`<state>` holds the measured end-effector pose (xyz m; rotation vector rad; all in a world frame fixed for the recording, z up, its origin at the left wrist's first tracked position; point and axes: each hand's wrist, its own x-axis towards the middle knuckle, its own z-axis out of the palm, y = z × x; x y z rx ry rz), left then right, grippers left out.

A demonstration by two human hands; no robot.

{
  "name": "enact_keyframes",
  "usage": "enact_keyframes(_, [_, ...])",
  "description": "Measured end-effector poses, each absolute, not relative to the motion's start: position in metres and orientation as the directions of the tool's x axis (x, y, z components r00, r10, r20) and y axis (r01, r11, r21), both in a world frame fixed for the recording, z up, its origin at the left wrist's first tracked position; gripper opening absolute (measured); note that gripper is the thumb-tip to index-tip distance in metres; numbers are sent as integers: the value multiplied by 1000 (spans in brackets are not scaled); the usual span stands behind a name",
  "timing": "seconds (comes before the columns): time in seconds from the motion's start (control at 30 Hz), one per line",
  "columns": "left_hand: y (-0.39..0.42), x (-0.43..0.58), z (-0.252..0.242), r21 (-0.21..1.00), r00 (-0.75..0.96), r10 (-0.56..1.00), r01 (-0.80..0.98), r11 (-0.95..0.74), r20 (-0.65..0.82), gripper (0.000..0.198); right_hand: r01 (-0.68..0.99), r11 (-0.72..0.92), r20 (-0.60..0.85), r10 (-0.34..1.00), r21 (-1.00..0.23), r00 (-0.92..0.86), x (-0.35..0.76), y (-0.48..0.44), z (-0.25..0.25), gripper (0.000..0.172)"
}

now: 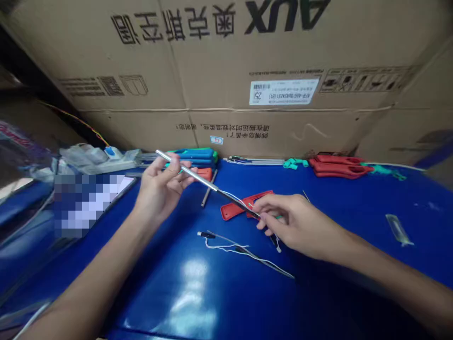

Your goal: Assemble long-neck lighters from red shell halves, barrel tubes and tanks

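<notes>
My left hand (pixel 161 186) is closed around a thin metal tube (pixel 191 173), held slanted above the glossy blue table (pixel 198 293). At the tube's lower end a thin wire (pixel 235 197) comes out, and my right hand (pixel 290 219) pinches it there. A red-handled tool (pixel 237 208) lies on the table just under my right hand. Nearer to me, a loose sensor wire with a dark tip (pixel 230 245) rests on the table.
A large cardboard box (pixel 247 71) stands along the back. Against it lie blue-and-orange handled tools (pixel 198 158), red-handled tools (pixel 339 167), thin metal rods (pixel 255 161) and a second rod (pixel 208 189). A phone or tablet (pixel 92 198) is at left, a small clear packet (pixel 398 229) at right.
</notes>
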<state>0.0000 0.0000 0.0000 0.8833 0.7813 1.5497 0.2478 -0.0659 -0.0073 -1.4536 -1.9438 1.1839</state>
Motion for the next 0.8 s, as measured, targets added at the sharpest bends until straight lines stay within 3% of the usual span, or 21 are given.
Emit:
enact_keyframes(0.13, [-1, -1, 1, 865, -100, 989, -481, -145, 110, 24, 583, 170, -54, 937, -795, -346, 252, -68, -6, 14])
enact_keyframes(0.53, [-2, 3, -7, 856, -81, 994, -506, -107, 77, 12, 566, 243, 0, 919, -787, -394, 246, -70, 1, 11])
enact_keyframes(0.67, [-15, 21, -17, 880, 59, 997, -475, -23, 57, 29, 537, 197, 4, 941, -820, -338, 244, -71, -3, 10])
enact_keyframes(0.8, [-37, 44, -28, 897, 310, 950, -411, 164, -32, 42, 514, 231, 63, 944, -826, -324, 247, -78, -10, 10])
